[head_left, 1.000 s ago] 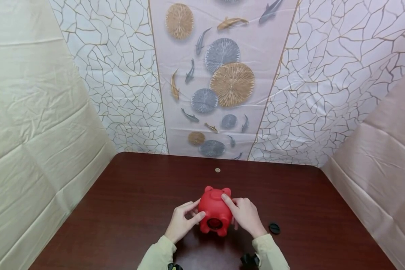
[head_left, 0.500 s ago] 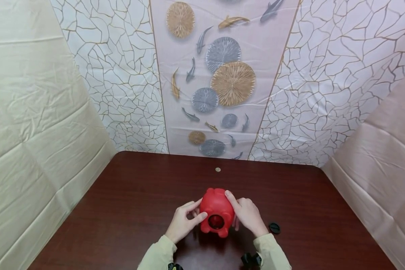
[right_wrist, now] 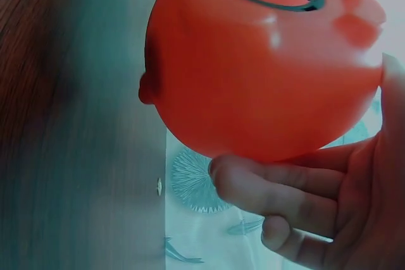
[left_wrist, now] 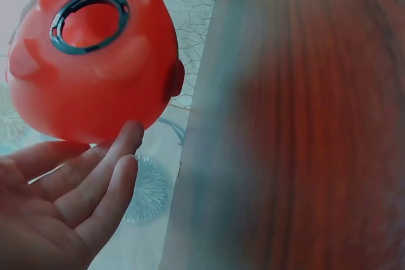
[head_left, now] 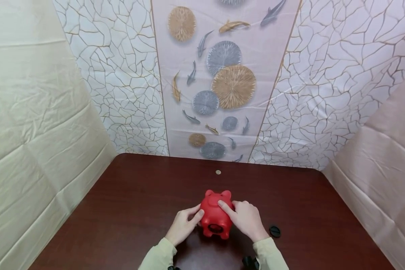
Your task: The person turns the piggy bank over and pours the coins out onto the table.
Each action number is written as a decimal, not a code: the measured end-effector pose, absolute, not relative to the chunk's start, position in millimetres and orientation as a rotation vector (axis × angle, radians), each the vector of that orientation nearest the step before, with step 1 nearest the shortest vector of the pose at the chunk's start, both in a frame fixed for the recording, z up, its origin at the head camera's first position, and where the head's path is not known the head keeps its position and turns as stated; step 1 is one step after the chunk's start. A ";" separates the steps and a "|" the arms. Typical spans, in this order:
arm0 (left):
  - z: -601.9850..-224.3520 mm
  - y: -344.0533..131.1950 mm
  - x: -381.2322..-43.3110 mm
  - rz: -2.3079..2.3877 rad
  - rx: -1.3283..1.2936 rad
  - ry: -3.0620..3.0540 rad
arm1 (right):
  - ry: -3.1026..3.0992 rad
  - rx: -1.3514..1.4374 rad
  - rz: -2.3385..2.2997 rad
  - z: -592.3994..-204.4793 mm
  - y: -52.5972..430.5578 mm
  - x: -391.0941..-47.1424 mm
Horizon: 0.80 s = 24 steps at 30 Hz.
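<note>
A red piggy bank (head_left: 212,212) is held up between both hands, its ears at the far end and its belly hole toward me. Around that round hole runs a black ring (left_wrist: 56,33), with nothing covering it in the left wrist view. My left hand (head_left: 181,226) holds the bank's left side, thumb on the near face, fingers touching it from beneath. On the other side my right hand (head_left: 246,219) grips it, with the thumb laid across the top and the fingers under the body. To the right, a black slotted plug (head_left: 275,231) lies on the table.
A coin (head_left: 218,172) lies near the far edge of the dark brown wooden table (head_left: 138,198). Behind the table hangs a patterned cloth (head_left: 192,123); pale fabric walls (head_left: 30,142) stand at both sides.
The piggy bank tipped so its hole faced me more, then rocked back; the hole now looks narrower and lower. My right thumb has come lower with it. Plug and coin stay put.
</note>
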<state>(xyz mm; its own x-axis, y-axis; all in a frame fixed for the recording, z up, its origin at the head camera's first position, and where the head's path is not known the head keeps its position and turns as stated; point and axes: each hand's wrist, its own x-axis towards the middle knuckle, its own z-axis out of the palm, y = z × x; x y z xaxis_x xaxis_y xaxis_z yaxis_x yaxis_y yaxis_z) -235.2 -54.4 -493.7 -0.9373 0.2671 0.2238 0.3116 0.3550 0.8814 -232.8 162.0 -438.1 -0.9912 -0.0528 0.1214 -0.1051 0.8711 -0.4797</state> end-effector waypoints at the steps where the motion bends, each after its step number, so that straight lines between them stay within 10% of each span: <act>1: -493.5 -54.3 -235.0 -1.668 -0.532 -2.552 | -2.932 0.140 0.731 -438.4 161.1 -232.5; 24: -490.7 -60.4 -236.9 -1.850 -0.530 -2.319 | -2.821 0.394 0.818 -444.0 160.6 -231.9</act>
